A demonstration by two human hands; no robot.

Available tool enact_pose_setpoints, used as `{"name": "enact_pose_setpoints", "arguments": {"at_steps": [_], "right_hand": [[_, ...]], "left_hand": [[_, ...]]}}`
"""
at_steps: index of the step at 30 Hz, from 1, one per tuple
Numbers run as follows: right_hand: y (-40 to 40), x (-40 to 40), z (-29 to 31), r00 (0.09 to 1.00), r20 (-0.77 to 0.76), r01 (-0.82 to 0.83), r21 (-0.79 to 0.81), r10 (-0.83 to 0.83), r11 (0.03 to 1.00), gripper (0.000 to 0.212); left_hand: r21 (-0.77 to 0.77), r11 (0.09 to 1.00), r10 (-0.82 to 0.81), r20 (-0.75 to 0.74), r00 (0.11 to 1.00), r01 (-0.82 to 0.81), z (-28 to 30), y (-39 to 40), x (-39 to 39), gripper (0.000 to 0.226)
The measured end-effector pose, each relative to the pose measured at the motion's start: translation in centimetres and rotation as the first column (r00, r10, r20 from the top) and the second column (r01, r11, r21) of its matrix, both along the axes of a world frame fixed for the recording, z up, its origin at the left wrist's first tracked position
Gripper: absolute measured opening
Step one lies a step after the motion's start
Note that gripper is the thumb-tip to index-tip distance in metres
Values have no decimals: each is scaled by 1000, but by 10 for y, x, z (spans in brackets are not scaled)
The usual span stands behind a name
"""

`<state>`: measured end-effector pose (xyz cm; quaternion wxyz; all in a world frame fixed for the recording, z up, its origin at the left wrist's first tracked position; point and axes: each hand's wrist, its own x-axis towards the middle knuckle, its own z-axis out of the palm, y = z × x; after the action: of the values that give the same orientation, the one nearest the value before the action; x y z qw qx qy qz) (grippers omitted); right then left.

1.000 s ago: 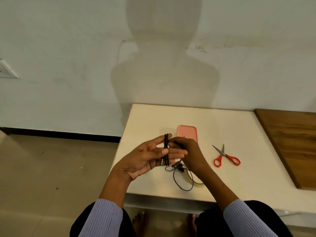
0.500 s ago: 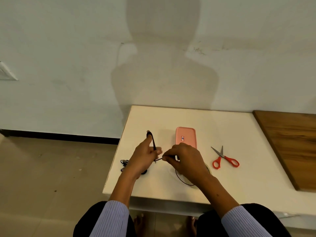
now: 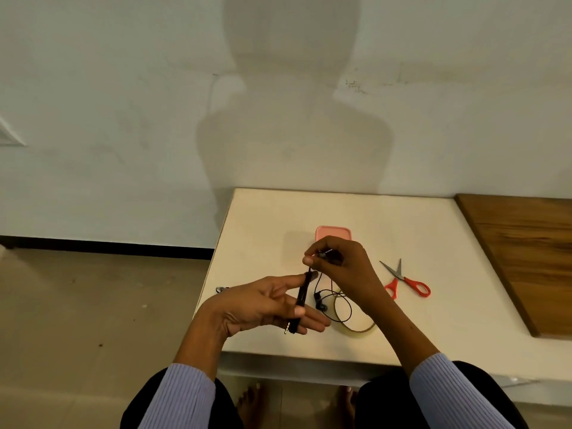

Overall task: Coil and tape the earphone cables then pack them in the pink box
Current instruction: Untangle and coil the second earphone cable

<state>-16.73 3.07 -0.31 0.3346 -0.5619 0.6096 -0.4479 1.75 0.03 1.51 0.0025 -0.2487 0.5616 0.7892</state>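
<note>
Second earphone (image 3: 221,289): lying at the bench's left edge, partly hidden behind the left wrist; likely sliding off if nudged by the forearm.
Left hand (image 3: 263,308): spreading its fingers as a former, grip clenched only lightly on the black earphone cable (image 3: 301,300); thumb pressing the wraps near the plug end.
Coil risk: wraps probably springing loose if the thumb eases before any tape is on; plug jutting below the fingers, possibly snagging the next turn.
Loose cable (image 3: 340,308): trailing from the hands down to the bench and looping over the tape roll; earbud (image 3: 320,303) dangling beside the palm, likely tangling or dragging the roll during winding.
Right hand (image 3: 337,264): pinching the free end of the cable above the left fingertips, grip closed on it; pulling too hard possibly yanking the wraps off the fingers.
Tape roll (image 3: 356,326): lying flat on the bench under the right wrist, near the front edge; being lifted by the cable crossing it seems a fair worry.
Pink box (image 3: 332,232): sitting behind the right hand, mostly hidden; cannot tell whether lidded or what is inside; nothing seen going in yet.
Scissors (image 3: 405,281): resting right of the hands, untouched, apart from the cable.
</note>
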Motion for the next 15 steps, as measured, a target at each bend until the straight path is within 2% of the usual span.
{"name": "enact_pose_setpoints", "arguments": {"at_steps": [3, 6, 8, 10, 13, 15], "right_hand": [[3, -3, 7, 975, 222, 5, 60, -18, 998, 10], [5, -4, 8, 925, 366, 38, 174, -101, 984, 30], [5, -3, 7, 895, 425, 30, 247, -136, 969, 33], [5, -1, 7, 871, 471, -2, 290, -141, 957, 27], [8, 3, 7, 887, 456, -68, 281, -71, 957, 17], [9, 8, 7, 917, 398, -109, 282, -13, 953, 14]], "left_hand": [[45, 998, -35, -119, 992, 41, 2, 0, 2, 61], [70, 997, 2, -232, 973, 15, 3, 1, 4, 56], [125, 990, 103, -295, 950, -68, 3, 0, 4, 55], [253, 955, 243, -357, 902, -157, 3, -2, 3, 58], [471, 839, 472, -384, 794, -271, 3, -5, 0, 66], [512, 773, 583, -337, 739, -376, 5, -7, -3, 64]]}}
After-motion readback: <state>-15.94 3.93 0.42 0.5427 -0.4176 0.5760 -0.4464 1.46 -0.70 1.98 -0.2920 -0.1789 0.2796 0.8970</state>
